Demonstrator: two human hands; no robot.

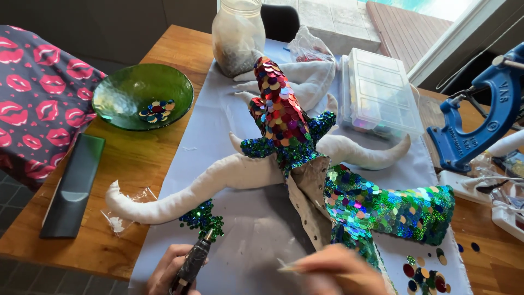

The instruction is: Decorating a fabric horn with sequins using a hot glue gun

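A stuffed white fabric creature (218,177) with long tentacle-like arms lies on a pale cloth (240,240). Red, green and blue sequins cover part of the creature (281,117), and a green sequinned arm (398,210) stretches right. My left hand (172,270) grips a dark glue gun (194,262), nozzle up beside a small patch of green sequins (203,218). My right hand (341,270) is blurred at the bottom edge and holds a thin pale stick (292,267) pointing left.
A green glass bowl (125,84) with sequins sits at the left. Behind it are a glass jar (238,35) and a clear plastic organiser box (379,90). A blue press tool (480,117) stands at right. A dark flat case (73,186) lies near the table's left edge. Loose sequins (426,276) lie at bottom right.
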